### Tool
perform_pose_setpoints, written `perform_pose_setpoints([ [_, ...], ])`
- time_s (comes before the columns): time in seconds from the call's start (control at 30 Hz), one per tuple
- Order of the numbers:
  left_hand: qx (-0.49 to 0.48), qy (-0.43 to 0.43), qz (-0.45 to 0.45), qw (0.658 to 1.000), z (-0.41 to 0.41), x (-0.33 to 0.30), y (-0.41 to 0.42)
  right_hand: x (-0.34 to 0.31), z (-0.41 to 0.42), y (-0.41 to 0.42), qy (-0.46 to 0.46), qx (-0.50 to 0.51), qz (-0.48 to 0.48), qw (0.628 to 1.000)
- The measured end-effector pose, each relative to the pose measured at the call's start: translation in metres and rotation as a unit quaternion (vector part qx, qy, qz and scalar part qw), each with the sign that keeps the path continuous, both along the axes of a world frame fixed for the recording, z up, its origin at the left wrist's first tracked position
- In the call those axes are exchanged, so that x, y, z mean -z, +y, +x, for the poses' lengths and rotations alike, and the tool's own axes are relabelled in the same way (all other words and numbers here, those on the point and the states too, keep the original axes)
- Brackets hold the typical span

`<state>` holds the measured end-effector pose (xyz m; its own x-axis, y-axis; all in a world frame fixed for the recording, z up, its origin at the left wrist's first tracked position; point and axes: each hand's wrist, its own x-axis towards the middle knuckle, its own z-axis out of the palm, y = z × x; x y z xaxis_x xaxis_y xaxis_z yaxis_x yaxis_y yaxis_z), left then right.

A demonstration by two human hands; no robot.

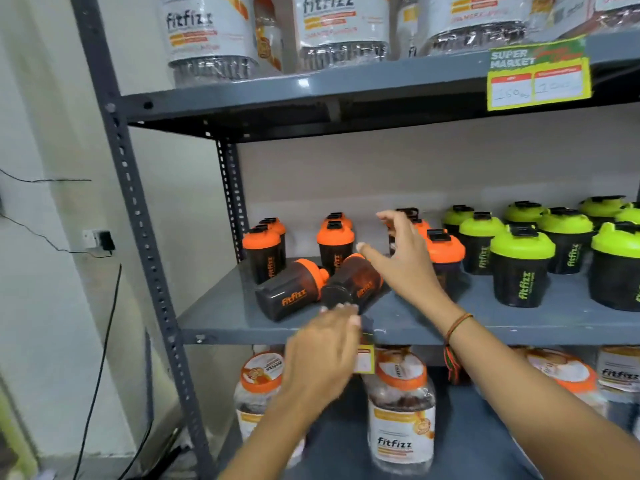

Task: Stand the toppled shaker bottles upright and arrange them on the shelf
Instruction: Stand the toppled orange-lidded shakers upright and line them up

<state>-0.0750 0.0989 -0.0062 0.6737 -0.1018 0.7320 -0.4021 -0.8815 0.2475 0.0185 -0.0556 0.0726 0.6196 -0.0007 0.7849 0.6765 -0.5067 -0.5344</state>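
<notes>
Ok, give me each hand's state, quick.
Left hand: open, holding nothing, fingertips at a toppled shaker bottle.
Right hand: open, holding nothing.

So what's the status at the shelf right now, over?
Both hands open, holding nothing: left hand at the base of one toppled shaker, right hand above it. Second toppled shaker lies alongside. Upright orange-lidded shakers stand close behind.

Two toppled shaker bottles lie on the grey metal shelf point(221, 317) near its front left. The left toppled shaker point(289, 291), dark with an orange lid, points its lid to the right and shows an orange "fitfizz" logo. The right toppled shaker point(353, 285) lies touching it, base toward the front edge. Behind them, orange-lidded shakers point(334, 245) stand upright; green-lidded shakers point(521, 265) stand further right.
</notes>
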Motion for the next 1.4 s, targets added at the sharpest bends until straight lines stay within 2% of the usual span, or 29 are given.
perform_pose_setpoints([
  [0.1, -0.035, -0.048, -0.127, 0.990, -0.002, -0.006, 0.068, 0.014, 0.020, 0.018, 0.177, -0.007, 0.045, 0.983],
  [0.17, -0.080, -0.035, -0.167, 0.982, 0.004, -0.009, 0.111, 0.025, 0.033, 0.023, 0.248, 0.014, 0.069, 0.966],
  [0.27, -0.139, 0.069, -0.123, 0.980, 0.023, -0.008, 0.165, 0.037, 0.052, 0.028, 0.317, 0.044, 0.087, 0.943],
  [0.37, -0.155, 0.193, -0.018, 0.969, 0.047, -0.003, 0.194, 0.038, 0.063, 0.033, 0.367, 0.034, 0.112, 0.923],
  [0.5, -0.145, 0.253, 0.101, 0.951, 0.076, -0.001, 0.203, 0.039, 0.069, 0.037, 0.392, 0.030, 0.120, 0.912],
  [0.67, -0.124, 0.306, 0.113, 0.937, 0.106, 0.000, 0.214, 0.035, 0.072, 0.042, 0.404, 0.022, 0.143, 0.903],
  [0.8, -0.122, 0.289, 0.118, 0.942, 0.111, 0.007, 0.216, 0.031, 0.068, 0.046, 0.397, 0.012, 0.192, 0.898],
  [0.87, -0.122, 0.285, 0.118, 0.943, 0.112, 0.008, 0.216, 0.028, 0.065, 0.049, 0.376, 0.027, 0.191, 0.906],
  [0.97, -0.124, 0.280, 0.120, 0.944, 0.111, 0.009, 0.216, 0.019, 0.057, 0.054, 0.264, 0.102, 0.130, 0.950],
  [1.07, -0.126, 0.277, 0.119, 0.945, 0.109, 0.008, 0.214, 0.011, 0.040, 0.066, 0.124, 0.183, 0.005, 0.975],
  [1.2, -0.122, 0.272, 0.120, 0.947, 0.105, 0.007, 0.213, 0.023, 0.021, 0.078, 0.003, 0.248, -0.102, 0.963],
  [1.4, -0.125, 0.265, 0.118, 0.949, 0.103, 0.006, 0.211, 0.045, 0.015, 0.078, -0.025, 0.294, -0.108, 0.949],
])
